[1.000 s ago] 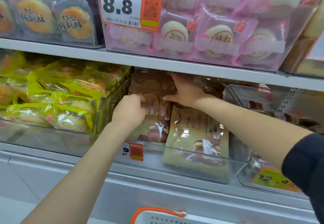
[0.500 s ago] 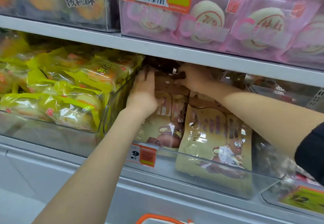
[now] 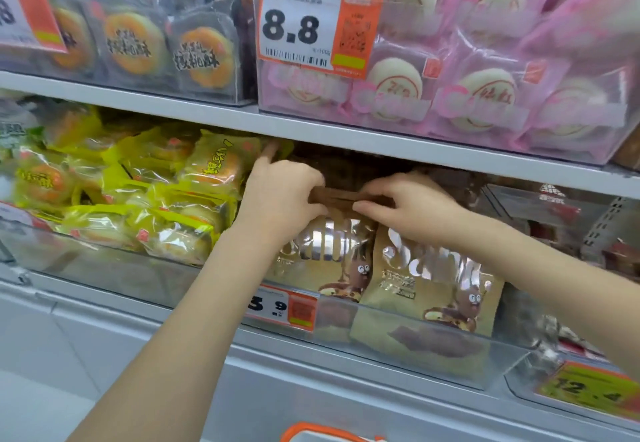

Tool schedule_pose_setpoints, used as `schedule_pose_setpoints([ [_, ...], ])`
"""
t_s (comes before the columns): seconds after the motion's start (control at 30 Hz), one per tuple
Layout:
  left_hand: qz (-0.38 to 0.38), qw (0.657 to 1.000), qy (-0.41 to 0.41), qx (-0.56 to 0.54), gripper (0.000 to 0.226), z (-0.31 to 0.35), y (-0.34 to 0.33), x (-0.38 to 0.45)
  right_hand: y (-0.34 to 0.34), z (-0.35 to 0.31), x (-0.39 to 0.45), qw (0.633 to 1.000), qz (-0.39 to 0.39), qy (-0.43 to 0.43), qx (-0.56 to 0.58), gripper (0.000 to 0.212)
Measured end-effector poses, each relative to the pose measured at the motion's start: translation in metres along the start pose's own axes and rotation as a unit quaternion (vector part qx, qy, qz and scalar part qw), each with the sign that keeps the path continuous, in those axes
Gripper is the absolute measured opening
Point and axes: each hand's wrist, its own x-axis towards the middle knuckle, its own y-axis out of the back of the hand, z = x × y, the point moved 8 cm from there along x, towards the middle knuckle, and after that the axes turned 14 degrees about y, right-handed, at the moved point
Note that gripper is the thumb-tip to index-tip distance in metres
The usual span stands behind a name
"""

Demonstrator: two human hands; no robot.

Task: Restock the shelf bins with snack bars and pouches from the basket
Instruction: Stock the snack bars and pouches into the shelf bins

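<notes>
Left hand (image 3: 282, 196) and right hand (image 3: 408, 208) both pinching brown top edge of upright pouch (image 3: 325, 251), fingers curled

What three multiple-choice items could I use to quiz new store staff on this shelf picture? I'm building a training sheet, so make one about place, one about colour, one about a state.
1. Where is the clear bin with the brown pouches?
A. Right of the yellow packs' bin
B. On the top shelf
C. On the floor

2. What colour are the wrappers under the 8.8 price tag?
A. Green
B. Pink
C. Black

3. What are the two hands doing?
A. Hanging idle
B. Lifting the basket
C. Both pinching one pouch's top edge

Answers:
1 A: the yellow packs lie in the next bin to its left.
2 B: the pink wrappers fill that upper bin.
3 C: the left hand and right hand grip the brown pouch by its top strip.
</notes>
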Motion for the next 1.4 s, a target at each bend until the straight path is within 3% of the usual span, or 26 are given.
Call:
schedule_pose_setpoints([
  [0.07, 0.037, 0.998, -0.027, 0.044, 0.011, 0.007, 0.009, -0.013, 0.005, -0.026, -0.020, 0.998, -0.003, 0.022, -0.059, 0.035],
  [0.13, 0.018, 0.998, -0.023, 0.056, 0.017, 0.007, 0.007, -0.030, 0.009, -0.051, -0.039, 0.996, -0.022, 0.033, -0.086, 0.056],
  [0.23, 0.021, 0.998, -0.051, 0.034, 0.017, 0.007, 0.008, -0.051, 0.012, -0.057, -0.048, 0.994, -0.084, -0.017, 0.068, 0.077],
  [0.3, 0.045, 0.996, -0.067, 0.030, 0.011, 0.009, 0.018, -0.062, 0.010, -0.038, -0.043, 0.968, -0.123, -0.076, 0.203, 0.065],
  [0.33, 0.052, 0.996, -0.069, 0.036, 0.011, 0.010, 0.020, -0.066, 0.009, -0.029, -0.036, 0.962, -0.153, -0.082, 0.210, 0.055],
  [0.47, 0.043, 0.998, -0.040, 0.031, 0.020, 0.007, 0.023, -0.071, -0.016, -0.015, -0.013, 0.939, -0.333, -0.047, 0.079, 0.052],
  [0.53, 0.042, 0.998, -0.024, 0.032, 0.022, 0.006, 0.022, -0.070, -0.025, -0.018, -0.003, 0.930, -0.358, -0.044, 0.072, 0.057],
  [0.7, 0.041, 0.999, -0.017, 0.021, 0.009, 0.006, 0.027, -0.069, -0.027, -0.038, -0.006, 0.919, -0.328, -0.017, 0.218, 0.068],
  [0.9, 0.079, 0.995, -0.060, -0.028, 0.040, 0.005, 0.030, -0.074, -0.023, -0.026, 0.000, 0.942, -0.270, 0.025, 0.197, 0.053],
  [1.0, 0.135, 0.984, -0.075, -0.088, 0.020, 0.000, 0.036, -0.080, -0.029, -0.030, -0.006, 0.925, -0.307, 0.026, 0.222, 0.062],
  [1.17, 0.161, 0.972, 0.000, -0.171, 0.018, -0.013, 0.042, -0.083, -0.020, -0.020, 0.004, 0.957, -0.226, 0.016, 0.181, 0.046],
  [1.27, 0.127, 0.968, 0.066, -0.204, 0.010, -0.023, 0.040, -0.082, -0.008, -0.002, 0.018, 0.987, -0.152, -0.001, 0.058, 0.038],
  [1.4, 0.108, 0.969, 0.103, -0.195, 0.011, -0.027, 0.042, -0.086, -0.008, 0.031, 0.033, 0.994, -0.067, -0.075, 0.030, 0.031],
])
